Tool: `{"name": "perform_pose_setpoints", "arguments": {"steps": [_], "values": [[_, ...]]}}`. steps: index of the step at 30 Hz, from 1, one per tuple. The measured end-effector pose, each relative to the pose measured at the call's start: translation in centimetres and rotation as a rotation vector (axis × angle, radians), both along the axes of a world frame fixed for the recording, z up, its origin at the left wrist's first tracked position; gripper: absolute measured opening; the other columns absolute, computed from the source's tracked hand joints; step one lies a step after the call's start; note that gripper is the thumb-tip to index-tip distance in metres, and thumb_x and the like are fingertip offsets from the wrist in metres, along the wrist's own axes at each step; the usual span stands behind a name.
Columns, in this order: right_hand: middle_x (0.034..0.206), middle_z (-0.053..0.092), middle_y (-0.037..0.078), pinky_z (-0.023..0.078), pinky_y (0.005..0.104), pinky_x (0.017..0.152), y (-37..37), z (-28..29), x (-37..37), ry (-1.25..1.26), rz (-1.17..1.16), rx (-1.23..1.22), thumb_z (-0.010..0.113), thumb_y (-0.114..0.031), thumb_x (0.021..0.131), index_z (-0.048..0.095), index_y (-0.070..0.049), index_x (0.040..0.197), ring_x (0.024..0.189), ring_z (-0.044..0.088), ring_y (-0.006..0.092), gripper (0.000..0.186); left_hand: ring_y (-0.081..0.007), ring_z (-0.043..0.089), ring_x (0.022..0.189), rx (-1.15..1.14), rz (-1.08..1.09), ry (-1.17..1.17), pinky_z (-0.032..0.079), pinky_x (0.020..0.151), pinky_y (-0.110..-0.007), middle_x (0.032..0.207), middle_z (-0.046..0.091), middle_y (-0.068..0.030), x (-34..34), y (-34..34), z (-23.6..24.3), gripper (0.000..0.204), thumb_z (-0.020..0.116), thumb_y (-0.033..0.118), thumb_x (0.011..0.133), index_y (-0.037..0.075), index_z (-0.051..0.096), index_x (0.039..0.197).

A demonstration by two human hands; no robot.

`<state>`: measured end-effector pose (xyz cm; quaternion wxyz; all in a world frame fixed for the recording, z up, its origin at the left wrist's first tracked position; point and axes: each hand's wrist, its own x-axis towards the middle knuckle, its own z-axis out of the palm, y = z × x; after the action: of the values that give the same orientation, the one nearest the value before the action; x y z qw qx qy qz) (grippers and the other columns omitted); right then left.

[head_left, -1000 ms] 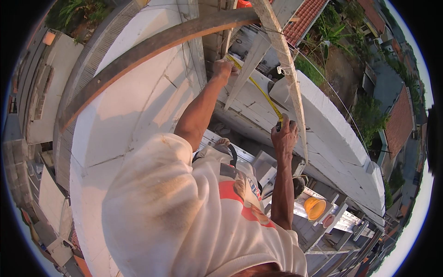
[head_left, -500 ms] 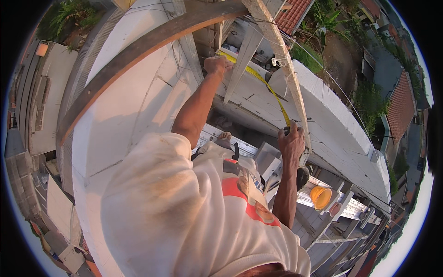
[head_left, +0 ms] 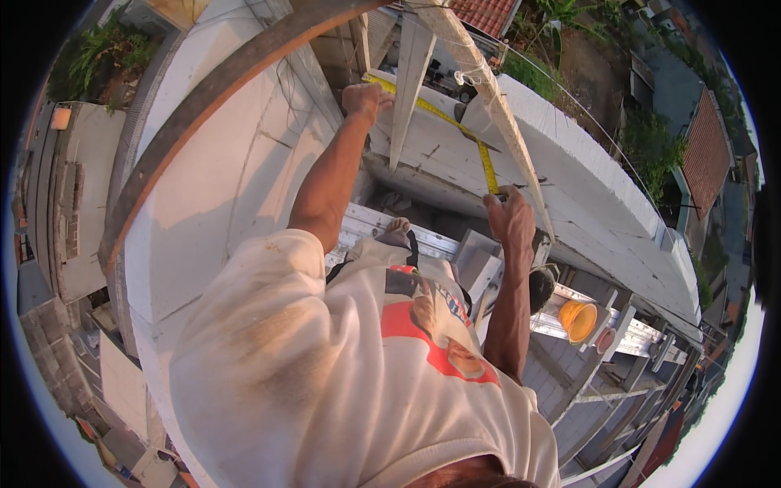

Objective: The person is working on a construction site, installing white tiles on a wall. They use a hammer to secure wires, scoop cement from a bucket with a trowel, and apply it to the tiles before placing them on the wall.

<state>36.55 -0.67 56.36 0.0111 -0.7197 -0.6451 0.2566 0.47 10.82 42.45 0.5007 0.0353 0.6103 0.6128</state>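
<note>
A yellow tape measure blade [head_left: 488, 169] runs between my two hands, passing behind a pale upright board [head_left: 412, 89] and bending down along the white wall [head_left: 439, 159]. At the upper left end of the blade, my left hand [head_left: 368, 103] is closed in a fist on it. My right hand [head_left: 511, 216] is closed at the lower end, its fingers bent round the tape; the case is hidden by the hand. Just right of that hand slants a rough wooden pole [head_left: 496, 106] with string tied round it.
A dark wooden beam [head_left: 207, 106] arches over the left side. Below lie metal scaffold planks [head_left: 435, 240], with my bare foot [head_left: 398, 225] on them. A yellow bucket [head_left: 577, 320] stands on planks at the lower right. Rooftops and ground show far below.
My right hand has risen slightly along the wall, and the dark tape case seen in it before is now hidden. My left hand stays at the tape's end. The whole view has shifted a little.
</note>
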Motion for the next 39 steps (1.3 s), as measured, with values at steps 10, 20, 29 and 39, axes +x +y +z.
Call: {"name": "perform_pose_setpoints", "arguments": {"steps": [10,20,29,39], "values": [[0.111,0.077,0.028,0.056,0.0514,0.098,-0.1,2.0,-1.4,-0.040,0.012,-0.042,0.070,-0.043,0.089,0.073,-0.007,0.130,0.110,0.074,0.0450,0.055,-0.0334,0.080,0.076,0.008,0.028,0.036,0.068,0.063,-0.038,0.099,0.074,-0.0267,-0.3,0.1,-0.2,0.026,0.064,-0.005,0.094,-0.019,0.060,0.115],[0.112,0.077,0.028,0.056,0.0519,0.098,0.0,1.4,-1.0,-0.047,0.020,-0.017,0.069,-0.041,0.088,0.074,-0.010,0.130,0.110,0.073,0.0460,0.053,-0.0300,0.079,0.071,0.015,0.057,0.037,0.067,0.058,-0.035,0.088,0.076,-0.0243,0.1,0.3,-0.7,0.020,0.064,-0.007,0.092,-0.019,0.065,0.109],[0.114,0.076,0.029,0.055,0.0493,0.097,0.0,1.2,-0.7,-0.049,0.029,-0.016,0.072,-0.039,0.087,0.076,-0.008,0.130,0.110,0.074,0.0446,0.052,-0.0309,0.080,0.071,0.011,0.032,0.061,0.067,0.056,-0.034,0.091,0.076,-0.0270,0.1,0.5,-1.4,0.021,0.065,-0.004,0.092,-0.019,0.066,0.107],[0.108,0.077,0.029,0.056,0.0474,0.094,0.1,1.1,-0.2,-0.053,0.060,-0.016,0.072,-0.039,0.087,0.076,-0.006,0.128,0.105,0.076,0.0410,0.053,-0.0310,0.078,0.069,0.009,0.047,0.108,0.066,0.056,-0.037,0.092,0.075,-0.0252,0.3,1.1,-2.6,0.021,0.067,0.000,0.094,-0.018,0.065,0.104]]}}
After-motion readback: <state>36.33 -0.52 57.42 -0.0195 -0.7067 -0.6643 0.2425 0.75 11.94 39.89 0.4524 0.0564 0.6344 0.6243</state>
